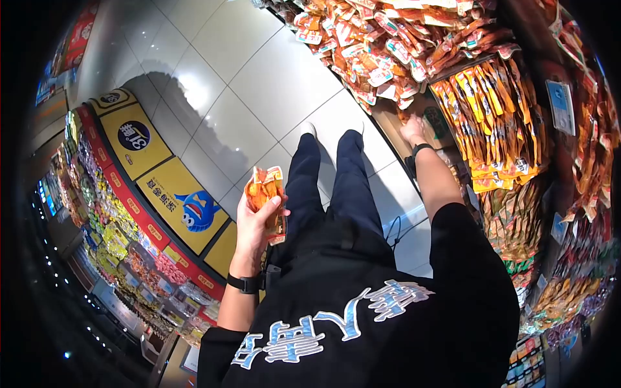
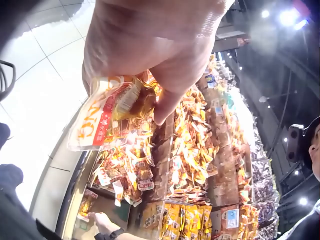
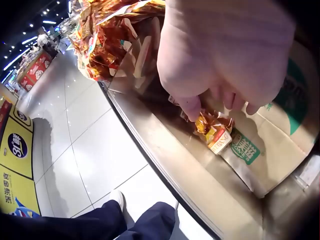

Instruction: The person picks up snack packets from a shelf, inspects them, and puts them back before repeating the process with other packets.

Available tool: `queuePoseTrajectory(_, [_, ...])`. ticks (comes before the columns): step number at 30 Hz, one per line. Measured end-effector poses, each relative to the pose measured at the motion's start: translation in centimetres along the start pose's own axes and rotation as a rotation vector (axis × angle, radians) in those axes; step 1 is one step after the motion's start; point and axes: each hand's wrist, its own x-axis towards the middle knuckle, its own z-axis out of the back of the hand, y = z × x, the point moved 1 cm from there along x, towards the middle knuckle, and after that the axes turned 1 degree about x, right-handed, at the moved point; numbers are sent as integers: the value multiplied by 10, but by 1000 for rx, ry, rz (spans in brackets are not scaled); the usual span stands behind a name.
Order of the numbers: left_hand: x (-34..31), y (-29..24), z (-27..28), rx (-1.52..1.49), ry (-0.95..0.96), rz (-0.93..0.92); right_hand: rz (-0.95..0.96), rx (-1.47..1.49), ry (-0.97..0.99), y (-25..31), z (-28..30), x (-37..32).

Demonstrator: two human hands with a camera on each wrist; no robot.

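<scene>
My left hand [image 1: 255, 216] grips clear snack packets [image 1: 266, 189] with orange-brown contents, held up in front of my legs. In the left wrist view, the thumb and palm hold a packet [image 2: 102, 117] with a red and white label. Down in a shelf bin, my right hand [image 1: 414, 131] reaches past the piled goods. There the thumb and fingers pinch a small orange snack packet [image 3: 215, 132], just over a brown cardboard sheet [image 3: 270, 165] with green print. Part of that packet is hidden behind the fingers.
A heap of similar packets [image 1: 381, 52] lies beyond the right hand, with rows of yellow-orange packets [image 1: 498, 116] beside it. The bin's front ledge [image 3: 165, 150] borders the tiled floor [image 1: 259, 84]. To the left curves a yellow-fronted candy counter [image 1: 145, 174].
</scene>
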Motion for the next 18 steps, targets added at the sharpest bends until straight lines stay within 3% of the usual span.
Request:
queuePoseTrajectory(8, [-2,-19,-26,10,205,-52,-77,139,-65,-38,6,-55])
queuePoseTrajectory(12, [1,-28,-36,-72,389,0,205,586,48,-33,11,-97])
queuePoseTrajectory(14, [1,-29,-44,-69,450,-22,383,668,141,9,63,-156])
queuePoseTrajectory(18, [3,-25,-50,-11,521,-61,616,901,401,68,106,-229])
